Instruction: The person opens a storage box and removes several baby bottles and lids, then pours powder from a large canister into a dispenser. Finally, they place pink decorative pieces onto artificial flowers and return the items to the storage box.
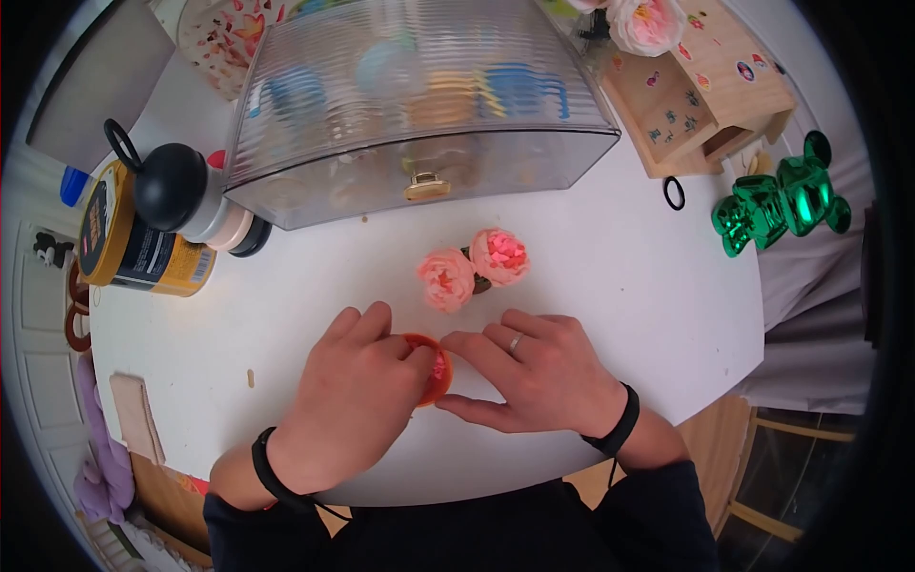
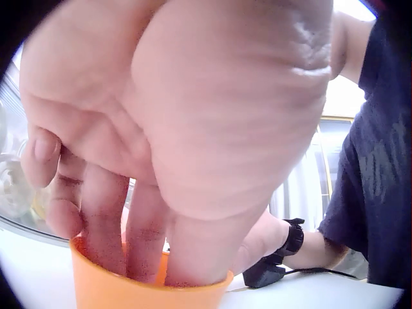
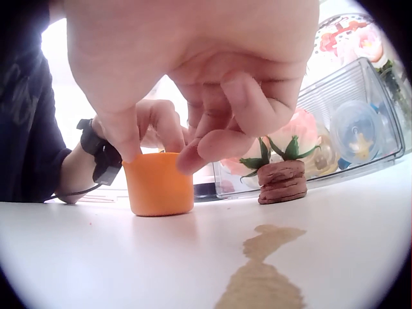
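Observation:
A small orange cup [image 3: 161, 188] stands on the white table between both hands, with pink bits [image 1: 439, 366] inside. My left hand [image 1: 357, 386] dips its thumb and two fingers into the cup, as the left wrist view shows. Their tips are hidden behind the wall, and I cannot tell whether they pinch anything. With thumb and index finger at opposite sides of the rim, my right hand [image 1: 529, 372] holds the cup. Just beyond the hands, two pink flowers [image 1: 500, 255] with green leaves stand in a ridged brown clay-like base [image 3: 282, 183].
A clear ribbed drawer box [image 1: 429, 157] spans the back of the white table [image 1: 610, 324]. At left stand a yellow-and-black tub [image 1: 157, 253] and a black-topped bottle [image 1: 172, 186]. A wooden house-shaped box [image 1: 705, 105] and shiny green bear figure [image 1: 786, 200] occupy the right.

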Available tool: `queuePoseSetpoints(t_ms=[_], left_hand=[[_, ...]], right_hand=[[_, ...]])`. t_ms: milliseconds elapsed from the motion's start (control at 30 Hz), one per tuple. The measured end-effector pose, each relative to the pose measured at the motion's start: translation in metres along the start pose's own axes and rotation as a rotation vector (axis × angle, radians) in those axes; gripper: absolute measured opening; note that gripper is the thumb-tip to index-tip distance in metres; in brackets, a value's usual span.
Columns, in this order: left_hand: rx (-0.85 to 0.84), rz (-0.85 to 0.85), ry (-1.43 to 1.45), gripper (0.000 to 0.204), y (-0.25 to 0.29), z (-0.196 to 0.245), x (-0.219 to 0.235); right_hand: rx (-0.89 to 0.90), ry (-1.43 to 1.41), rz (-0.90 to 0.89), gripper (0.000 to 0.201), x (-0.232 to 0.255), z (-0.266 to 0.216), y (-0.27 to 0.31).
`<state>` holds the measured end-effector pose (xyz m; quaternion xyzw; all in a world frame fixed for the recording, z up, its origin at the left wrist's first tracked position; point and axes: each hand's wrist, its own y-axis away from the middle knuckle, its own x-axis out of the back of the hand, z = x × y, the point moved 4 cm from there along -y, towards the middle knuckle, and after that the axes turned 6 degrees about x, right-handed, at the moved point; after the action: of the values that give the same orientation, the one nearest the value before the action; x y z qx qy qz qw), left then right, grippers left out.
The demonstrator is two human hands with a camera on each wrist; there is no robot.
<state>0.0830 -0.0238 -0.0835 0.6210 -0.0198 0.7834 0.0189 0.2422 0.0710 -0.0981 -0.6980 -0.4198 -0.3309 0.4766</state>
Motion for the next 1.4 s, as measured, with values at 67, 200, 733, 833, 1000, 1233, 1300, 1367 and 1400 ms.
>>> queuePoseSetpoints(t_ms=[67, 200, 733, 833, 1000, 1233, 1300, 1367, 1400], left_hand=[[-0.004, 0.001, -0.046, 0.015, 0.001, 0.004, -0.002], [-0.063, -0.011, -0.056, 0.015, -0.002, 0.002, -0.002], [0.011, 0.115, 0.365, 0.026, -0.018, -0.033, 0.054], [0.051, 0.175, 0.444, 0.023, -0.035, -0.038, 0.056], [0.029, 0.263, 0.46, 0.022, -0.058, -0.035, 0.04], [0.086, 0.238, 0.432, 0.021, -0.06, -0.035, 0.035], [0.097, 0.222, 0.427, 0.02, -0.06, -0.034, 0.034], [0.104, 0.211, 0.413, 0.02, -0.059, -0.032, 0.035], [0.109, 0.207, 0.407, 0.02, -0.059, -0.031, 0.036]], right_hand=[[0.005, 0.002, 0.0, 0.044, -0.001, 0.0, 0.0], [0.012, 0.003, 0.016, 0.042, -0.002, 0.0, 0.001], [0.002, 0.023, 0.025, 0.036, 0.0, 0.002, 0.001], [0.009, 0.025, 0.048, 0.035, 0.001, 0.002, 0.002], [0.007, 0.024, 0.048, 0.034, 0.0, 0.003, 0.003], [0.013, 0.016, 0.053, 0.03, -0.003, 0.002, 0.004], [0.014, 0.023, 0.051, 0.029, -0.003, 0.002, 0.004], [0.013, 0.035, 0.051, 0.028, -0.003, 0.002, 0.004], [0.013, 0.036, 0.049, 0.028, -0.003, 0.002, 0.004]])
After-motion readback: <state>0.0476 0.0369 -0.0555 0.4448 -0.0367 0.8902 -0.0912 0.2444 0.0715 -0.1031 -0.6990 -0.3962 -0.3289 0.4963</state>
